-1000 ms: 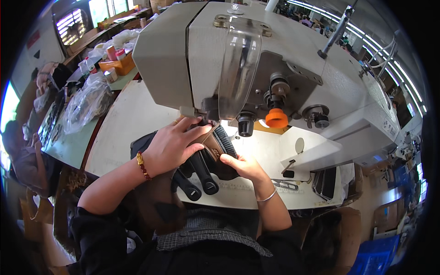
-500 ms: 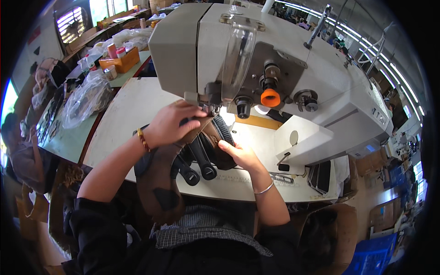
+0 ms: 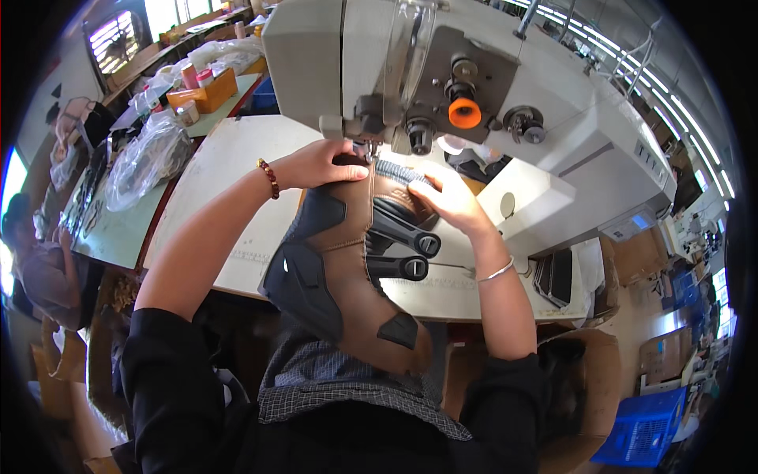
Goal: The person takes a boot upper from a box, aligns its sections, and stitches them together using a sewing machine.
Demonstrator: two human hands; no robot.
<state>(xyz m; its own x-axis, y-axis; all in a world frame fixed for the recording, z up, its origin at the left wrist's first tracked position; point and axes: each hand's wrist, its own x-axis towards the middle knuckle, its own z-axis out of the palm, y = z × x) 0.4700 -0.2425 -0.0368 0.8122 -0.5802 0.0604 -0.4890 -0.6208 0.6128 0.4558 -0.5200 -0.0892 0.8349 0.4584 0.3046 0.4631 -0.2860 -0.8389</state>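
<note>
Two hands' grip [image 3: 320,164] [image 3: 450,201] on brown boot upper [image 3: 347,268], pale worktable [image 3: 229,182], crowded workshop.

Brown-and-black shoe upper [image 3: 347,268], orange knob [image 3: 464,112] on grey sewing machine [image 3: 568,103].

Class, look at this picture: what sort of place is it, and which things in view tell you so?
Most likely a footwear factory sewing floor: an industrial sewing machine, a brown and black boot upper under its needle, and further cluttered workbenches alongside.
</note>
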